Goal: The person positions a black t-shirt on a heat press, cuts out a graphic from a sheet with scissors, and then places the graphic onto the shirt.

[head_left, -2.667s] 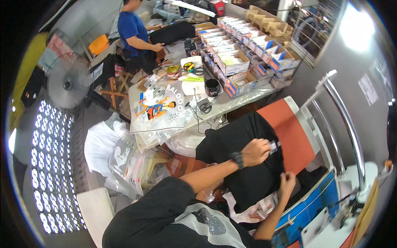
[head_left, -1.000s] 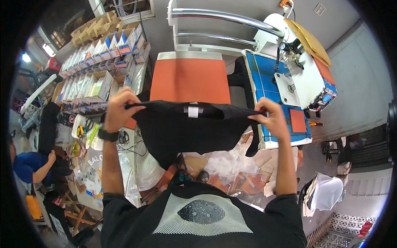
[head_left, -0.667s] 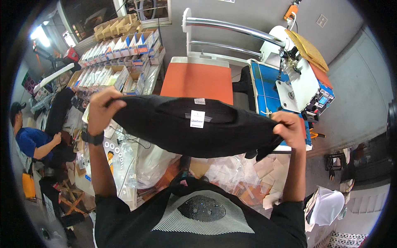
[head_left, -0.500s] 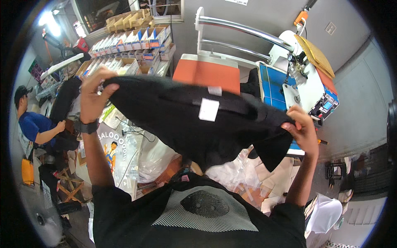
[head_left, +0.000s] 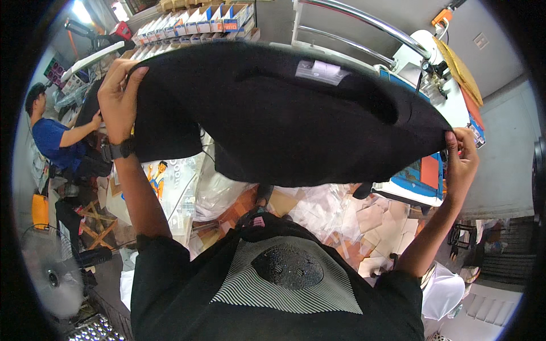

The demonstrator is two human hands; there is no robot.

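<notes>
A black T-shirt (head_left: 273, 125) is stretched wide in the air between my hands, in front of my chest. Its upper edge curves like an arch, and a white label (head_left: 321, 72) shows near the neck opening. My left hand (head_left: 120, 99) pinches the shirt at the left shoulder, where a sleeve (head_left: 168, 136) hangs down. At the far right end, my right hand (head_left: 463, 153) grips the cloth between thumb and fingers. The shirt hides much of the bench behind it.
Beyond the shirt stands a white machine with chrome rails (head_left: 369, 25) and a blue platen (head_left: 418, 179). Boxes (head_left: 193, 23) fill a rack at the back left. A person in blue (head_left: 54, 139) works at left, near a fan (head_left: 54, 273). Plastic bags (head_left: 318, 210) and cardboard lie below.
My hands have moved farther apart, the right one outward and the left slightly outward. The shirt has spread wider and flatter, and the view has shifted a little.
</notes>
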